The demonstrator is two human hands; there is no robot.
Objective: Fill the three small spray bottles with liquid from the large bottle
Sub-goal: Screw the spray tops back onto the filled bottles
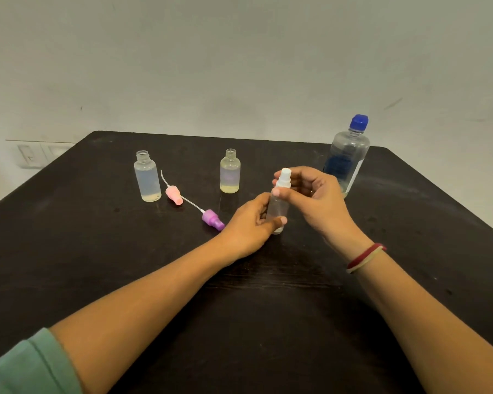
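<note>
- Standing by the dark table [97, 251], I watch the person work on the third small spray bottle [278, 209], which sits upright on the tabletop just in front of the large bottle [349, 155].
- Their left hand [251, 223] is wrapped round the clear body low down, with the thumb across the front.
- Their right hand [316, 194] pinches the white spray top [284, 177] between thumb and fingertips.
- I take this to be the unscrewing step. The other two small bottles [147, 177] [230, 173] stand open farther back on the left, each with only a little yellowish liquid at the bottom.
- A pink spray head [173, 194] and a purple spray head [212, 219] lie on the table near them.
- To do this well, keep the base planted and hold the body firmly without squeezing it.
- Turn the top only at its collar, then lift it straight up so the dip tube clears the neck without flicking drops.
- The large bottle wears its blue cap [359, 122], so that must come off before pouring.
- The necks look narrow, so a slow pour seems wise.
</note>
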